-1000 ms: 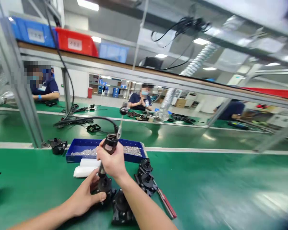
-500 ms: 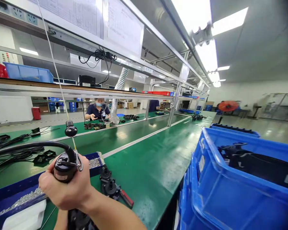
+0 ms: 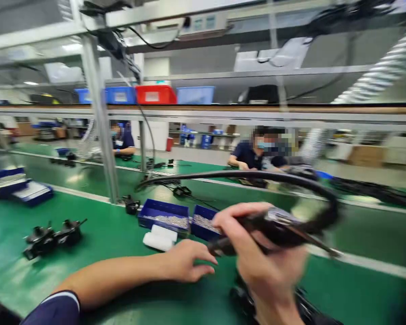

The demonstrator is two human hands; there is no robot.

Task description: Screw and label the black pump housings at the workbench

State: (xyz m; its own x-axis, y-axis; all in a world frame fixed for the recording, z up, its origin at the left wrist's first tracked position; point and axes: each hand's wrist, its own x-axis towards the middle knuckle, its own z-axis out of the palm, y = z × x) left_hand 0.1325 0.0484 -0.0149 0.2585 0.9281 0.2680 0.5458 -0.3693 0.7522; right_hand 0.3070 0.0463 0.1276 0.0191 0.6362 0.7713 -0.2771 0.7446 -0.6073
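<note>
Head view: right hand (image 3: 260, 255) clamps the black driver (image 3: 284, 229), tilted above the bench (image 3: 122, 230). Left hand (image 3: 187, 261), digits apart, seems empty beside the tip (image 3: 218, 247); a slipping grip could jab it, a snagged cable (image 3: 243, 175) deflect the driver.

I see a shelf (image 3: 219, 116) crossing the upper half of the frame, carrying a red bin (image 3: 155, 95) left of centre, with a pale blue bin (image 3: 195, 95) just to its right. A metal post (image 3: 99, 113) stands at left. At upper right I make out a ribbed silvery hose (image 3: 379, 70); right of centre, a masked co-worker (image 3: 245, 153) in a dark shirt.
</note>
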